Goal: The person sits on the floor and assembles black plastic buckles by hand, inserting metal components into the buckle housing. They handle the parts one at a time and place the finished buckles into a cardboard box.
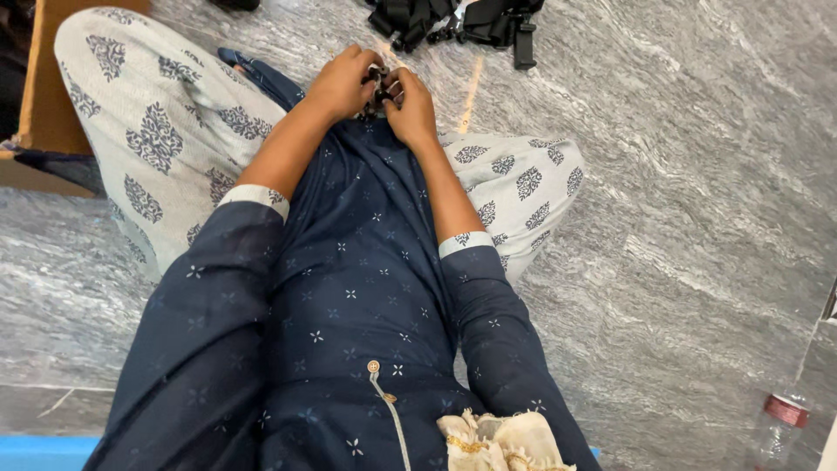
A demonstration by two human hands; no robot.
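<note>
We see left hand (342,85) and right hand (410,109) together over the lap, fingers pinched around a small dark object (380,87), black straps (453,22) on grey floor (697,218) nearby

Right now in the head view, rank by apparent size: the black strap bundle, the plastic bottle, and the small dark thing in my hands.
1. Black strap bundle
2. Plastic bottle, partly cut off
3. Small dark thing, mostly hidden by both hands
</note>
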